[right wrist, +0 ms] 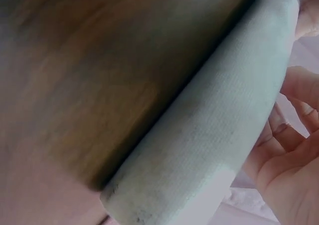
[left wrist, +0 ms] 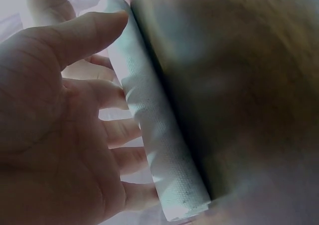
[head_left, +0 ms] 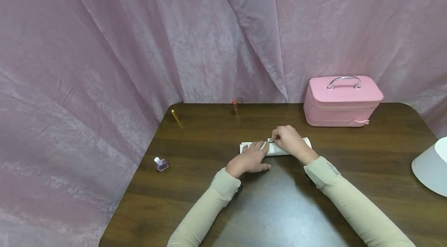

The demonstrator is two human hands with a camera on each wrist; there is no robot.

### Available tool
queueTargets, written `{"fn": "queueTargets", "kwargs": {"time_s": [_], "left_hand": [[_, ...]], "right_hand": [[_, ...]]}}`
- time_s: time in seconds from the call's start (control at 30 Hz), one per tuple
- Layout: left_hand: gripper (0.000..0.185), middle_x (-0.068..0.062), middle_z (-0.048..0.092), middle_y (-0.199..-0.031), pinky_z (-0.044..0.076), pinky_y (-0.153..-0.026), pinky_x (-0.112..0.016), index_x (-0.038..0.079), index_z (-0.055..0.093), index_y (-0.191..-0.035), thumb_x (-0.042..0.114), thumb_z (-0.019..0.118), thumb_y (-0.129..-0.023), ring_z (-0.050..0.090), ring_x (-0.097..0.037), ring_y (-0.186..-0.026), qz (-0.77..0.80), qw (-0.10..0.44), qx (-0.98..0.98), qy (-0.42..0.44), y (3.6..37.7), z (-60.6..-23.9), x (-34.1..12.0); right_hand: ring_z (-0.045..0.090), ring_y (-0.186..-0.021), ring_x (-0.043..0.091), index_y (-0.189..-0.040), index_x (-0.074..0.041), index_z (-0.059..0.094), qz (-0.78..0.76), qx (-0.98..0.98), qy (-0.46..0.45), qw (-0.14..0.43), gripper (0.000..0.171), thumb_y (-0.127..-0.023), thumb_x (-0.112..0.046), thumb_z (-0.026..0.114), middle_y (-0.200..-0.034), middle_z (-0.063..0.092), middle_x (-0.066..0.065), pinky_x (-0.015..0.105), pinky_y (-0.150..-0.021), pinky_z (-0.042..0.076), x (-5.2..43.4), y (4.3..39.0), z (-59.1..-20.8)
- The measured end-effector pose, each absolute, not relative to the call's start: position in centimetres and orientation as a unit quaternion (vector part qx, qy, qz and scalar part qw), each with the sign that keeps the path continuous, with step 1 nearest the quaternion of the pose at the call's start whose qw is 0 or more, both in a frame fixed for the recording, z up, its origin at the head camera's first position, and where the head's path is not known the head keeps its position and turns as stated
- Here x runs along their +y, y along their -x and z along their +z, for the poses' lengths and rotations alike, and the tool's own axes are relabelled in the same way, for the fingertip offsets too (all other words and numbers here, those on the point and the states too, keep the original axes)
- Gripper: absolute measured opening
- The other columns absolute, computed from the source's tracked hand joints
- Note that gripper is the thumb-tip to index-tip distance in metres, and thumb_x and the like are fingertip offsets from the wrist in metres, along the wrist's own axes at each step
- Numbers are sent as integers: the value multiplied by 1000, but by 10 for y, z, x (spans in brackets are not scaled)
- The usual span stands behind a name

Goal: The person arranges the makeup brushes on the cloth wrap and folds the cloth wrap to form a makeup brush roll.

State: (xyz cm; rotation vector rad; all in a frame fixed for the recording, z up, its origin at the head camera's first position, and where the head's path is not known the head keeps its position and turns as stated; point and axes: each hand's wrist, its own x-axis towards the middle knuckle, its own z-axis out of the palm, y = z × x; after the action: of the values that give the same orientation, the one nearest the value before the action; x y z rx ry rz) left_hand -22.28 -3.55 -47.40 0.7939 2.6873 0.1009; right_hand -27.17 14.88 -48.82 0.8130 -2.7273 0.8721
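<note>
A white woven-fabric roll (head_left: 278,150) lies crosswise on the brown wooden table, slim and long. My left hand (head_left: 250,159) rests on its left part, fingers extended over the top and thumb apart from them. In the left wrist view that hand's fingers (left wrist: 127,132) reach across to the roll's far side. At the roll's middle, my right hand (head_left: 290,140) pinches a small tab with a dark bit on it, along the far edge. In the right wrist view the fabric roll (right wrist: 214,110) hides the fingertips of the right hand (right wrist: 294,170).
A pink vanity case (head_left: 343,103) with a metal handle stands at the back right. A lipstick (head_left: 235,108) stands at the back, and a gold tube (head_left: 175,116) near the back left corner. A purple nail polish bottle (head_left: 162,164) is at left, a white lampshade (head_left: 432,169) at right.
</note>
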Motion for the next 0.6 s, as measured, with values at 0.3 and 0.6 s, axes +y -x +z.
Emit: {"fn": "queueTargets", "kwargs": {"time_s": [0.3,0.6], "left_hand": [[81,-14,29,-162,29,-113,-55,6,28,-160,45,63,-98,29,-34,-148,36,166,945,-278,222,-477,-34],[83,-14,24,-164,28,-114,-57,7,25,-161,48,62,-99,23,-33,-150,13,175,947,-268,220,-477,-31]], "right_hand": [[50,-62,16,-67,-12,66,251,-911,-316,80,22,-73,9,67,-68,56,-2,37,-59,46,151,267,-485],[64,-67,24,-90,-5,76,187,-905,-375,75,18,-76,6,71,-81,64,4,40,-58,53,153,262,-477]]}}
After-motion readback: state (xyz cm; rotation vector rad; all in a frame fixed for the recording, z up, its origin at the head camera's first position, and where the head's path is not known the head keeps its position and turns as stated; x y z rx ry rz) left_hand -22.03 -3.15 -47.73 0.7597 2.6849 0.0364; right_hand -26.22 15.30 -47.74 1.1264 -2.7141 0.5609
